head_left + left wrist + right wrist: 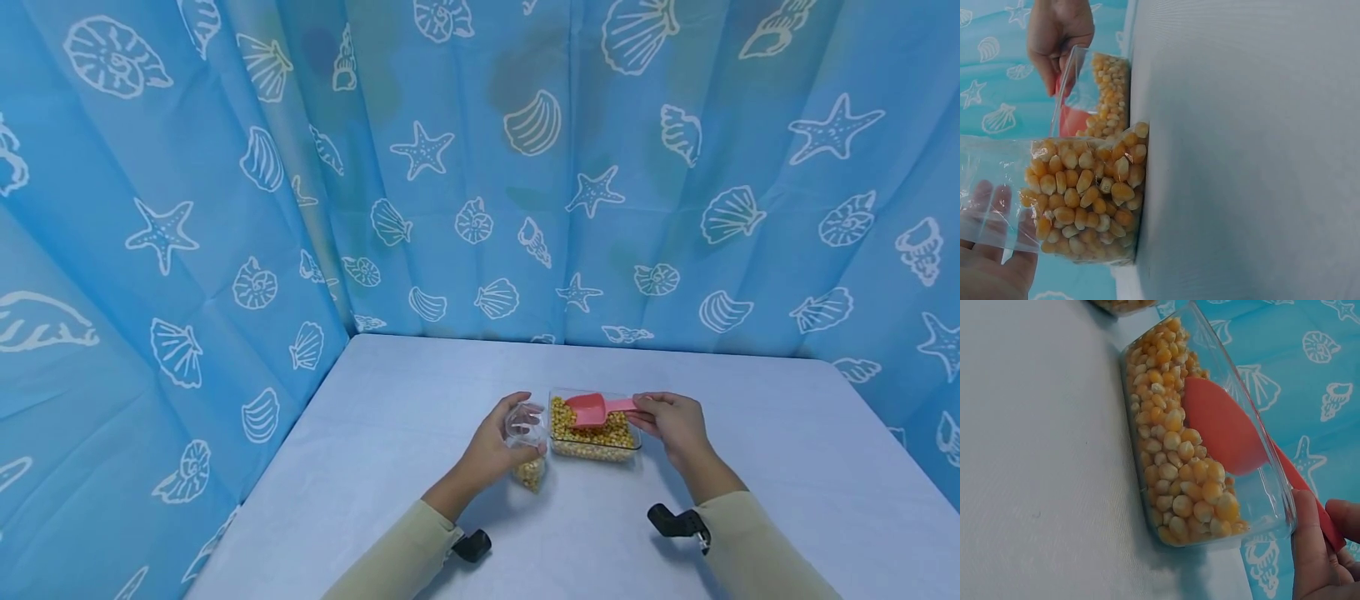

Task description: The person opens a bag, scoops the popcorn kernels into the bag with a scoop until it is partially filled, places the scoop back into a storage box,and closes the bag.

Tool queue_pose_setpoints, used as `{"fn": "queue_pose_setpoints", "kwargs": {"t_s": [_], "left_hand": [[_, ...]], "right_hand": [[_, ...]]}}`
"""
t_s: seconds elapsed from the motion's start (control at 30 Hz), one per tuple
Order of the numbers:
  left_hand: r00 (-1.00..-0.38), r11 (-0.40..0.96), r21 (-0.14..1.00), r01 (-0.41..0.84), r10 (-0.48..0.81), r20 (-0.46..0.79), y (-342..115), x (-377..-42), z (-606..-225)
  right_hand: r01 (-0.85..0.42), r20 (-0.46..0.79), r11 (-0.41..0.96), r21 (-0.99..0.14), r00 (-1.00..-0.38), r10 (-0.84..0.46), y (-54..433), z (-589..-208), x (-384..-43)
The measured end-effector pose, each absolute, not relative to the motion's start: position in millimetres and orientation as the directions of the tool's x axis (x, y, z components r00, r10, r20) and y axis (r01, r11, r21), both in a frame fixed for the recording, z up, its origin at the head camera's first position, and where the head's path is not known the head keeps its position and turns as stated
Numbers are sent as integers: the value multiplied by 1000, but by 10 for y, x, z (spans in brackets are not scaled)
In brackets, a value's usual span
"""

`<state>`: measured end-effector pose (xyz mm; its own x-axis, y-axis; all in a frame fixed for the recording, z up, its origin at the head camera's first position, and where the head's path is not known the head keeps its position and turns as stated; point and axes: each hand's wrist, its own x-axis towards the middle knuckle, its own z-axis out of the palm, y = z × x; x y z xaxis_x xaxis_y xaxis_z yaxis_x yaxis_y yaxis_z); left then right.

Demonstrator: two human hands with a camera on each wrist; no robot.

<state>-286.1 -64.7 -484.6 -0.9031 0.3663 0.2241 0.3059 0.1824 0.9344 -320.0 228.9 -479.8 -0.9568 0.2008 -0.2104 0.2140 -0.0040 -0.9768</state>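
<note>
My left hand [487,446] curls round the upper part of a clear plastic bag [525,425], whose mouth gapes. Yellow corn kernels [1088,194] fill the bag's lower part, which stands on the table. My right hand [673,421] pinches the handle of a red scoop [588,410] between thumb and fingers. The scoop's head lies tilted among the corn kernels [1172,444] in a clear rectangular container [1269,509], partly sunk in them. Whether the scoop holds kernels cannot be made out. The container stands just right of the bag.
A white cloth covers the table [420,392]. Blue curtains [465,167] with white shell and starfish prints hang behind it and along the left. Black wrist devices [678,522] sit by both sleeves, just above the table.
</note>
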Motion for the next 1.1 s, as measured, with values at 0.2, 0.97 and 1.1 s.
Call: {"fn": "queue_pose_setpoints", "kwargs": {"t_s": [0.2, 0.97, 1.1], "left_hand": [[-902, 199, 930, 310, 370, 222, -647, -2870, -4834], [-908, 225, 929, 294, 369, 198, -660, -2850, -4829], [-901, 210, 928, 309, 377, 215, -654, -2859, -4841]], "right_hand": [[221, -222, -26, -975, -951, 216, 2279, -4801, -3221], [289, -325, -198, -937, -928, 184, 2340, -4805, -3199], [282, -340, -289, -915, -924, 176, 2385, -4826, -3172]]}}
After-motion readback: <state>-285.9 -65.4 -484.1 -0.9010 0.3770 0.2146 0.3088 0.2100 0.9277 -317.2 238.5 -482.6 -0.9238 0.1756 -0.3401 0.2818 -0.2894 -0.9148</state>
